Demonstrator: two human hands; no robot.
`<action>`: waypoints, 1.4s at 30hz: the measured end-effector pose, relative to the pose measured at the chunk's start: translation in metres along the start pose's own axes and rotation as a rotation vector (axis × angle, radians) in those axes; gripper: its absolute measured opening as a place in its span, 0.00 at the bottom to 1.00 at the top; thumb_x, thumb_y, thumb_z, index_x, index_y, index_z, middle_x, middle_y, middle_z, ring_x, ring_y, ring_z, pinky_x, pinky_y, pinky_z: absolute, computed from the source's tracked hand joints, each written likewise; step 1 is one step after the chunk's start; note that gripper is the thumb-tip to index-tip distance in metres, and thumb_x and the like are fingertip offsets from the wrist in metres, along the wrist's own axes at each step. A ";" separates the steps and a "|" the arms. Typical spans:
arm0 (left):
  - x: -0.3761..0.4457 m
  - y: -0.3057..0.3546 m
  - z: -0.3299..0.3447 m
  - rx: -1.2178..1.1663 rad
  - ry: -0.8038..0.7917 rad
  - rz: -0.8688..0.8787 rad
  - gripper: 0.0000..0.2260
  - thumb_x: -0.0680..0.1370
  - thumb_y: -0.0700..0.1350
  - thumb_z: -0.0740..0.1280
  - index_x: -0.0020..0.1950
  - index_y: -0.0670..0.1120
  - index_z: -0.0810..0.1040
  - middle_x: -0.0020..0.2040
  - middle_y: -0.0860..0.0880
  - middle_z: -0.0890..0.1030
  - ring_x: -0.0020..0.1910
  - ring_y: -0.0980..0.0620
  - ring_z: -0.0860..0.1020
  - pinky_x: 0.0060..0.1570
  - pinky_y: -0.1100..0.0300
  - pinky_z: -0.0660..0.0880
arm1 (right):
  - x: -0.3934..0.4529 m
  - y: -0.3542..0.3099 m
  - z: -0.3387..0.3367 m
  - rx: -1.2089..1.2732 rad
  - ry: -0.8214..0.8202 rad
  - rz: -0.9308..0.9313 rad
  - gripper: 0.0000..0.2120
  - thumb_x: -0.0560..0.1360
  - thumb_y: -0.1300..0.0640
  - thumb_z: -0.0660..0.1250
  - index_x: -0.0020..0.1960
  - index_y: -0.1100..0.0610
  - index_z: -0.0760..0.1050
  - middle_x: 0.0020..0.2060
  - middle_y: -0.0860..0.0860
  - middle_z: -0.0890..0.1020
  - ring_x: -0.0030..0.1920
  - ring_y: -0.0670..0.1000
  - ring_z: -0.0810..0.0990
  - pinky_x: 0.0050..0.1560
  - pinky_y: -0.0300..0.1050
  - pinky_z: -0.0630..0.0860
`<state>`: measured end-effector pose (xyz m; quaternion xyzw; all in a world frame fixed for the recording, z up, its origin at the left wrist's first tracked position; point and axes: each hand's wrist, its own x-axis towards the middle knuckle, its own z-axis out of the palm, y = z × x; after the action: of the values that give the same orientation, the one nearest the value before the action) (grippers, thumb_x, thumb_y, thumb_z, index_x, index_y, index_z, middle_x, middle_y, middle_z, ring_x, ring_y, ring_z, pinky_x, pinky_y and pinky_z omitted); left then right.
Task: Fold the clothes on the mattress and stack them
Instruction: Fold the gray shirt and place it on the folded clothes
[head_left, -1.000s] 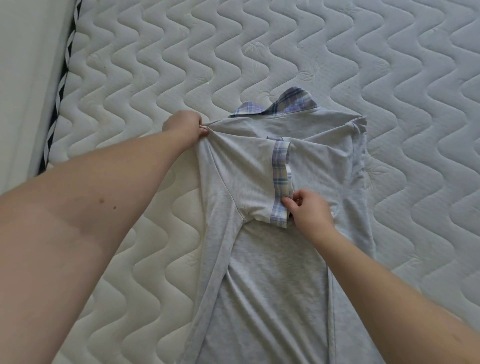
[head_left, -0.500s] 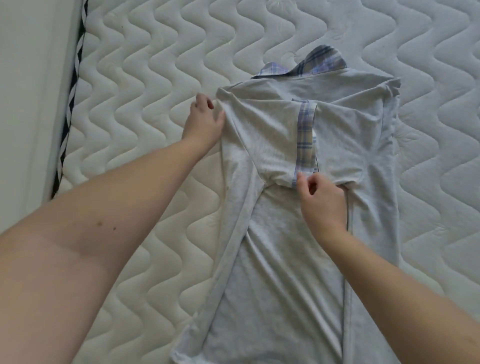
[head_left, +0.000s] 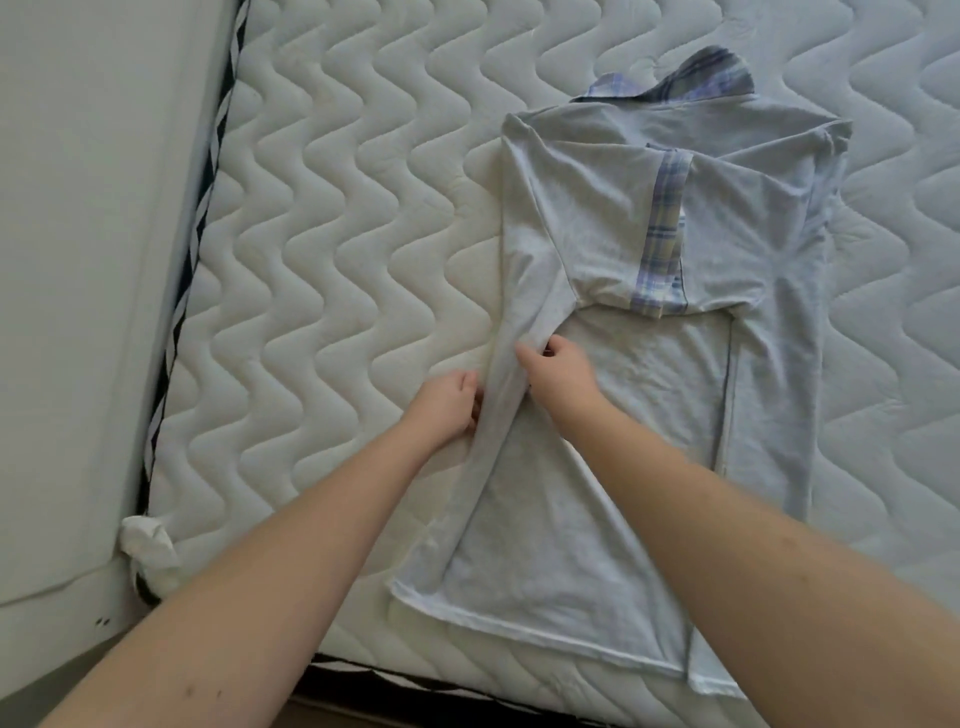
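A light grey shirt (head_left: 639, 395) with a plaid collar and plaid sleeve trim lies lengthwise on the white quilted mattress (head_left: 337, 218). Both long sides are folded inward and the sleeves lie across the chest. My left hand (head_left: 449, 410) sits at the outer edge of the left folded strip, fingers curled against the cloth. From the inner side my right hand (head_left: 558, 371) pinches the same strip. The two hands are close together about halfway down the shirt.
A pale wall or bed-frame panel (head_left: 88, 260) runs along the left, beside the mattress's black-and-white piping (head_left: 208, 171). A crumpled white scrap (head_left: 148, 545) sits at the mattress's near left corner. The near mattress edge lies just below the shirt hem.
Both hands have come down from the shoulder and sleeve area to the middle of the left folded strip. The view has shifted, so the shirt sits further right and its hem shows.
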<state>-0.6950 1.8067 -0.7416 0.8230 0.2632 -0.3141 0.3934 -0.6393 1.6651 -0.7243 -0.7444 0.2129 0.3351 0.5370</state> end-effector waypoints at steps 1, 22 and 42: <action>-0.012 -0.010 0.004 0.003 -0.019 -0.019 0.17 0.85 0.46 0.52 0.45 0.40 0.76 0.47 0.34 0.82 0.46 0.36 0.81 0.49 0.48 0.78 | -0.006 0.002 0.002 0.004 0.006 -0.015 0.09 0.75 0.54 0.67 0.48 0.61 0.78 0.41 0.57 0.83 0.43 0.56 0.80 0.50 0.56 0.78; -0.139 -0.064 0.052 -0.221 -0.025 0.030 0.07 0.78 0.51 0.69 0.43 0.50 0.75 0.36 0.50 0.79 0.34 0.53 0.78 0.33 0.59 0.76 | -0.099 0.068 0.000 0.062 -0.234 0.262 0.13 0.77 0.63 0.62 0.61 0.60 0.76 0.50 0.56 0.83 0.48 0.56 0.83 0.40 0.47 0.82; -0.170 -0.109 0.112 -0.052 -0.131 -0.277 0.17 0.82 0.52 0.62 0.60 0.39 0.76 0.56 0.40 0.80 0.55 0.41 0.78 0.49 0.54 0.76 | -0.138 0.180 -0.036 -0.397 -0.349 0.297 0.08 0.80 0.57 0.65 0.46 0.60 0.78 0.42 0.59 0.84 0.39 0.55 0.83 0.45 0.50 0.81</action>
<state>-0.9163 1.7441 -0.7259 0.7460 0.3562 -0.4113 0.3840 -0.8456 1.5653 -0.7346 -0.7267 0.1542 0.5677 0.3547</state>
